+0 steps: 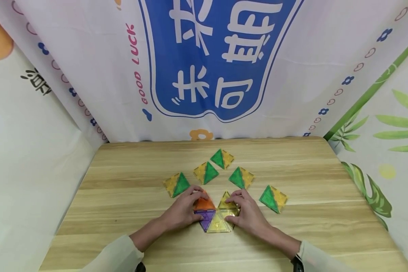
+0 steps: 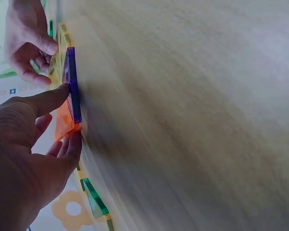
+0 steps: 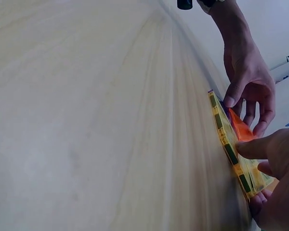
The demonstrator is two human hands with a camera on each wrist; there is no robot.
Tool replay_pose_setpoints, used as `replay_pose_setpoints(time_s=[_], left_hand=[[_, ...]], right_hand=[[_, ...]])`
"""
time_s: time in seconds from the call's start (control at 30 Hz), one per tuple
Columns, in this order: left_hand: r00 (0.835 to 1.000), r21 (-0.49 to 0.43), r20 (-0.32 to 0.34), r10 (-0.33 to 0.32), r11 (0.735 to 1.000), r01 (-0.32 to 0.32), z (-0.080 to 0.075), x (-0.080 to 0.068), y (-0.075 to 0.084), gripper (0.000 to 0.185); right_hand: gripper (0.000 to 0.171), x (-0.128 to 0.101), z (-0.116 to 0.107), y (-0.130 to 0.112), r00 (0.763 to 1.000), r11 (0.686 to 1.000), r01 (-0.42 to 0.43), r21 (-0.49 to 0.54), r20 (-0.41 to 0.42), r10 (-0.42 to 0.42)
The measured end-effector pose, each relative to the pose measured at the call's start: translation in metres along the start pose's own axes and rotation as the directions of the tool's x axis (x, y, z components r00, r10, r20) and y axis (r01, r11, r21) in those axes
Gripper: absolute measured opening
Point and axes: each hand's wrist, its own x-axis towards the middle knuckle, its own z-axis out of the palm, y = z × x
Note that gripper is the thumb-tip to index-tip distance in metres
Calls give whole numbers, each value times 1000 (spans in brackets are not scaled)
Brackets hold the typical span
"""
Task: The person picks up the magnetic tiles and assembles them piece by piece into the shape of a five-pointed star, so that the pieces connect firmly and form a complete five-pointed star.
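Fingers of our left hand (image 1: 183, 209) curl over the orange triangle tile (image 1: 204, 204), thumb against the purple tile (image 1: 205, 216) beside it, so that grip holds the orange piece. Our right hand (image 1: 245, 211) pinches the upper yellow triangle tile (image 1: 227, 204), tilted up off the wood in the right wrist view. Both tiles belong to a flat cluster with a lower yellow tile (image 1: 217, 224), at the near middle of the desk (image 1: 122, 196). Beyond the hands, five green-and-yellow tile pairs (image 1: 209, 172) lie spread in an arc. Printed cloth (image 1: 217, 56) hangs behind the desk.
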Motion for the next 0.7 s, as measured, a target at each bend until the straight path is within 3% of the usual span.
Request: replay_pose_setpoints(time_s=[0.27,0.53,0.7], left_hand=[[988,-225,134,-80,968,108,-5,6,-9,42],[978,-326,192,-77,935,138,-10,9,-14,39],[976,-378,204,-73,914,148,-13,10,-12,45]], right_hand=[[37,3,-3,8,995,995,-2,96,104,-8],[39,4,-10,13,988,973,-38,229,154,2],[44,6,-14,18,978,926,-109,362,205,35]])
